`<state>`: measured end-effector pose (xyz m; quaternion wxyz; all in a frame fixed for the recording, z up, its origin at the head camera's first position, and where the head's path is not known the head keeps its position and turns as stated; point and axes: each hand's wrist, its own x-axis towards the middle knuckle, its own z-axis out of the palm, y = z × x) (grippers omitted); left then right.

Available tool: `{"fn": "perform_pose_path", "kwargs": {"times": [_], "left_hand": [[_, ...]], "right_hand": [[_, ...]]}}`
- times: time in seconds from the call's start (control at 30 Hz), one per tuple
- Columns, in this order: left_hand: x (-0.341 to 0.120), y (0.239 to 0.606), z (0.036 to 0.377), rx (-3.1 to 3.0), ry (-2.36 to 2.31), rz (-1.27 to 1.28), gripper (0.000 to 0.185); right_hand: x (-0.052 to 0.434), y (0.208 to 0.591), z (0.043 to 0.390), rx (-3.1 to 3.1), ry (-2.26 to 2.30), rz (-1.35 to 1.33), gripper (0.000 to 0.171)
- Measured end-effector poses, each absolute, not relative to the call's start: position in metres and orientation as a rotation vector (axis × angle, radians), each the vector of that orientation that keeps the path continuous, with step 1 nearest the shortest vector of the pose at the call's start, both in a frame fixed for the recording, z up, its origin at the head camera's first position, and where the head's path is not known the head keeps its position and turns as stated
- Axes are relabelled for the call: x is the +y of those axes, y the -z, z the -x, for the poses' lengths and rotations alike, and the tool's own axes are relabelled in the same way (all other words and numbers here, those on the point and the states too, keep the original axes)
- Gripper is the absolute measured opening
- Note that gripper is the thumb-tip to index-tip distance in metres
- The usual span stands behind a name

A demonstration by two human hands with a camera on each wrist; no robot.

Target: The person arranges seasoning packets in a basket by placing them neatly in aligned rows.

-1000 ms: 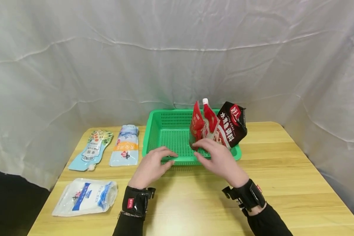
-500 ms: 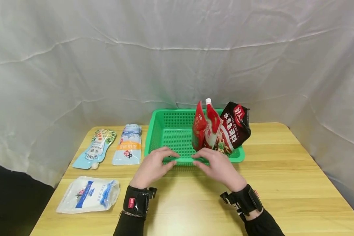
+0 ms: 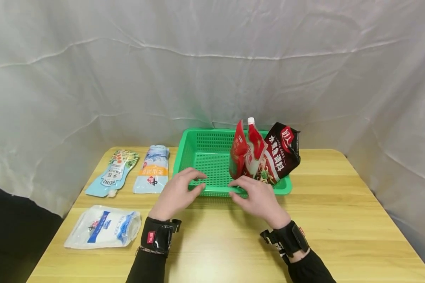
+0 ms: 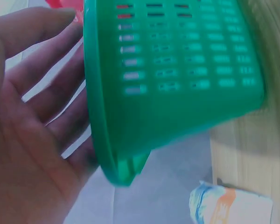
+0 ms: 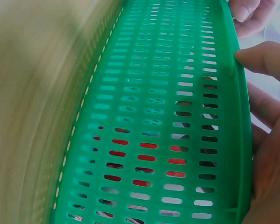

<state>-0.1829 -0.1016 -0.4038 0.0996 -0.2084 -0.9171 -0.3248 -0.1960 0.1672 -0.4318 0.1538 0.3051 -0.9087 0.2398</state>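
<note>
A green plastic basket (image 3: 216, 189) stands at the back middle of the table. My left hand (image 3: 175, 194) is at its near rim, left of centre, fingers straight and spread, thumb apart from them; in the left wrist view the fingers lie behind the rim. With my right hand (image 3: 258, 198) I pinch the near rim, the thumb (image 5: 261, 58) against the outer side and the fingers over the inner side. In the basket's right half stand a red pouch (image 3: 238, 153), a red spouted pouch (image 3: 254, 145) with a white cap, and a black seasoning packet (image 3: 283, 151) leaning right.
Left of the basket lie a light-blue Heinz spouted pouch (image 3: 113, 173), a blue, white and orange packet (image 3: 151, 169) and a clear-and-white bag (image 3: 104, 228) with blue print. Grey cloth (image 3: 212, 78) hangs right behind the table (image 3: 340, 220).
My right fingers have come down from beside the red pouch to the rim. My left hand has shifted slightly left and its fingertips have come away from the near rim. The packets stay put.
</note>
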Motion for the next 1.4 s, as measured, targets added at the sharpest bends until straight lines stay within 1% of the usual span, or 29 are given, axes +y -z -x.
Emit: {"fn": "perform_pose_path", "kwargs": {"times": [0.17,0.4,0.57,0.73,1.07,1.4], "left_hand": [[-0.116,0.393,0.191,-2.623,0.92,0.537,0.04],[-0.145,0.367,0.206,-2.555,0.852,0.419,0.062],[-0.164,0.353,0.22,-2.566,0.825,0.328,0.066],[-0.18,0.347,0.235,-2.627,0.824,0.24,0.067],[-0.206,0.355,0.265,-2.76,0.823,0.131,0.071],[-0.222,0.4,0.289,-2.938,0.875,-0.013,0.075]], "right_hand": [[0.167,0.433,0.195,-2.598,-0.646,-0.86,0.021],[0.167,0.434,0.196,-2.584,-0.631,-0.87,0.022],[0.167,0.434,0.196,-2.58,-0.634,-0.867,0.023],[0.166,0.431,0.195,-2.59,-0.638,-0.854,0.023],[0.165,0.434,0.194,-2.592,-0.642,-0.858,0.023],[0.165,0.437,0.196,-2.553,-0.643,-0.877,0.022]]}}
